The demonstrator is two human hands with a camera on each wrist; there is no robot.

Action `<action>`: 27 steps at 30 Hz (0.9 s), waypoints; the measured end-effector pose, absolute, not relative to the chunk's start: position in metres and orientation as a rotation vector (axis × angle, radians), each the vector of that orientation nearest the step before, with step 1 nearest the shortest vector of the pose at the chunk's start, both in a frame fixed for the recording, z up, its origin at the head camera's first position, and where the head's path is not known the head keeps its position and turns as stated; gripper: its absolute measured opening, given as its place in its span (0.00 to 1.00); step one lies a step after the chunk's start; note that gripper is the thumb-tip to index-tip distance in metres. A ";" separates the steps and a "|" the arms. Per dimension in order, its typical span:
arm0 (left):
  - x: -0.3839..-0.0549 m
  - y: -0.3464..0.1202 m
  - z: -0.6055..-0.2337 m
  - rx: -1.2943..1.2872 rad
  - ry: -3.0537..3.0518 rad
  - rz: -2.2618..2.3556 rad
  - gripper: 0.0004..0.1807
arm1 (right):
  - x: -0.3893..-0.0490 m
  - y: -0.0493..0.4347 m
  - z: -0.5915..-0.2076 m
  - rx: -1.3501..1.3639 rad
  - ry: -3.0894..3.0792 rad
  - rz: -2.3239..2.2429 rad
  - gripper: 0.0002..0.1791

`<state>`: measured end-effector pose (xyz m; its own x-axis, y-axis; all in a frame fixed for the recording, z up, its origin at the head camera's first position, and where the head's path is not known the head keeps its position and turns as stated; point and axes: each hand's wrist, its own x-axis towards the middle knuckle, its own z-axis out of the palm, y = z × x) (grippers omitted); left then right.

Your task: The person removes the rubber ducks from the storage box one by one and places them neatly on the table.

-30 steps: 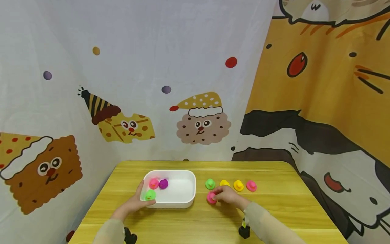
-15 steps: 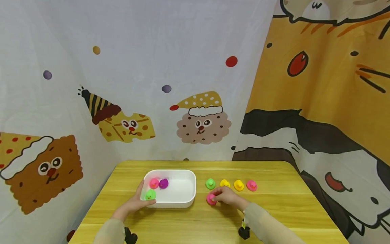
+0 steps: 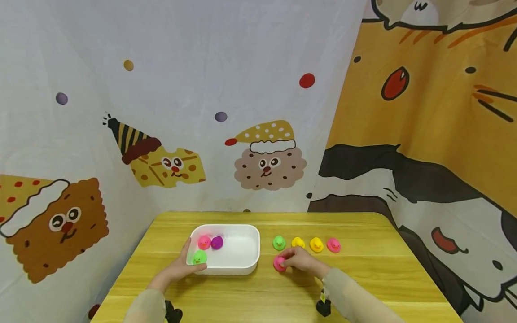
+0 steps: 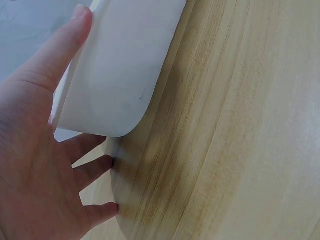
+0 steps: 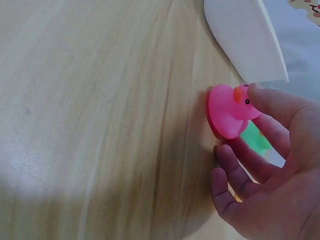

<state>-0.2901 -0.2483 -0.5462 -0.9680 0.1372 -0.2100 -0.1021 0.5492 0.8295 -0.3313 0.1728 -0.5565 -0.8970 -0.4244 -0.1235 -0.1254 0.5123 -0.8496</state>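
A white plastic tub (image 3: 236,271) stands left of centre on the table, holding a pink rubber duck (image 3: 204,242), a purple duck (image 3: 217,243) and a green duck (image 3: 199,257). My left hand (image 3: 180,267) rests round its near left corner; in the left wrist view the straight thumb lies along the rim and the other fingers spread beside the wall. Right of the tub, my right hand (image 3: 300,260) pinches a pink rubber duck (image 5: 229,110) by the head between thumb and fingers. The duck's base is on or just at the tabletop.
Behind my right hand a row of ducks lines the table: a green duck (image 3: 279,243), a yellow duck (image 3: 298,242), another yellow duck (image 3: 317,245) and a pink duck (image 3: 334,245). A cartoon-printed curtain (image 3: 258,89) hangs behind the table (image 3: 250,298).
Almost nothing moves. Both hands keep their places, the right on the pink duck and the left at the tub; the head view shifts very slightly.
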 end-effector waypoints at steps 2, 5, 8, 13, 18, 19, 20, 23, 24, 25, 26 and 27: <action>-0.290 -0.249 -0.547 0.027 2.534 1.389 0.66 | -0.332 0.172 -0.554 -0.475 2.428 -1.347 0.17; -0.291 -0.250 -0.547 0.022 2.525 1.404 0.66 | -0.334 0.172 -0.550 -0.490 2.406 -1.387 0.18; -0.290 -0.251 -0.546 0.021 2.524 1.405 0.66 | -0.337 0.170 -0.545 -0.489 2.428 -1.389 0.19; -0.289 -0.251 -0.545 0.027 2.530 1.394 0.66 | -0.344 0.164 -0.535 -0.471 2.467 -1.383 0.21; -0.290 -0.251 -0.548 0.043 2.534 1.400 0.66 | -0.352 0.154 -0.522 -0.466 2.457 -1.354 0.20; -0.290 -0.251 -0.549 0.043 2.534 1.401 0.66 | -0.354 0.152 -0.519 -0.460 2.455 -1.349 0.20; -0.290 -0.251 -0.550 0.047 2.540 1.399 0.66 | -0.356 0.149 -0.516 -0.464 2.459 -1.342 0.20; -0.290 -0.251 -0.550 0.048 2.540 1.400 0.67 | -0.361 0.142 -0.508 -0.465 2.460 -1.349 0.19; -0.290 -0.250 -0.550 0.044 2.540 1.404 0.66 | -0.362 0.139 -0.505 -0.468 2.465 -1.348 0.19; -0.291 -0.250 -0.549 0.042 2.542 1.400 0.66 | -0.364 0.137 -0.503 -0.475 2.462 -1.356 0.20; -0.291 -0.249 -0.549 0.043 2.544 1.398 0.66 | -0.366 0.135 -0.502 -0.490 2.456 -1.361 0.20; -0.291 -0.248 -0.548 0.040 2.540 1.398 0.66 | -0.367 0.133 -0.500 -0.496 2.445 -1.373 0.20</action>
